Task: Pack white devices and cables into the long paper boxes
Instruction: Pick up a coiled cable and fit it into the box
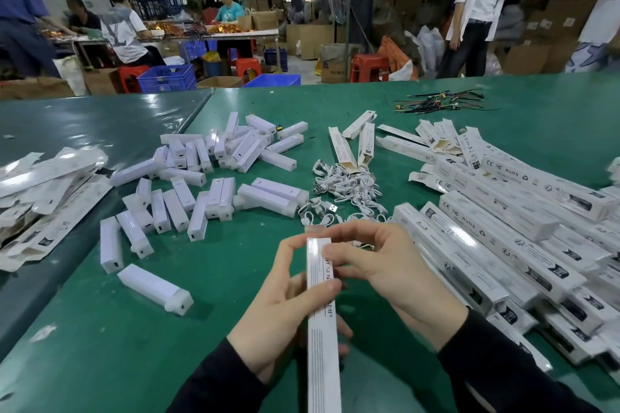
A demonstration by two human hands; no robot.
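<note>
Both hands clasp one long paper box (322,312): left grip (285,305) at 9 o'clock, right grip (385,268) pinching its top at 3.

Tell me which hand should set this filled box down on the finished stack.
Right, probably. The stack of packed boxes lies on the right side of the green table, beside the right hand. The left hand grips the long box lower down and would have to cross over.

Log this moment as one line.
left hand: grips long paper box | right hand: pinches box top | white devices, cables: on table
</note>
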